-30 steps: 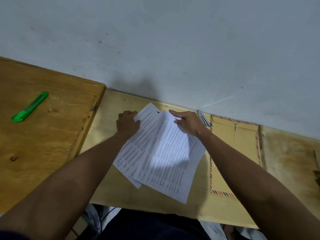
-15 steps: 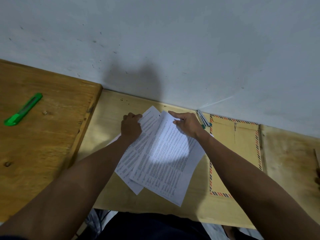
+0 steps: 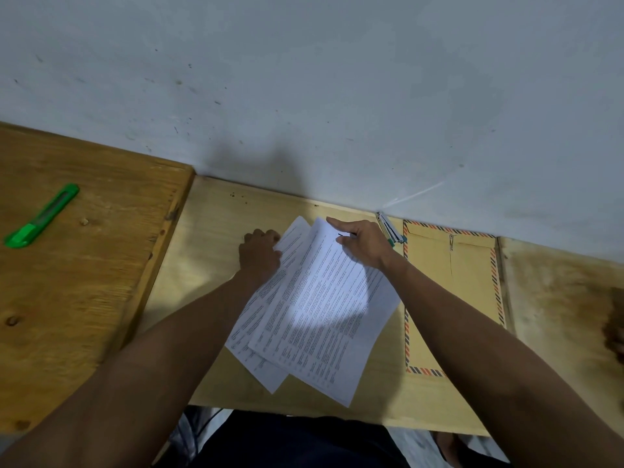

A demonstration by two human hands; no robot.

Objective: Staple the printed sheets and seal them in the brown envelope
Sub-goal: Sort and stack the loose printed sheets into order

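Two or three printed sheets (image 3: 317,309) lie fanned out in the middle of the pale wooden table (image 3: 216,231). My left hand (image 3: 258,255) grips the left edge of the lower sheet near its top, fingers curled. My right hand (image 3: 363,243) presses flat on the top corner of the upper sheet, index finger stretched along its edge, with a thin dark object under the fingers. A brown envelope (image 3: 452,285) with a red-and-blue striped border lies to the right, partly under my right forearm. A small stapler (image 3: 390,228) rests by the wall, just beyond my right hand.
A green utility knife (image 3: 40,216) lies on the darker wooden table (image 3: 84,282) to the left. A white wall (image 3: 304,96) runs right behind both tables. A stained wooden surface (image 3: 560,298) adjoins on the right. My dark-clothed lap shows below the table's front edge.
My left hand has slid slightly right along the lower sheet's edge and the sheets have shifted a little. My right hand stays on the upper sheet's top corner.
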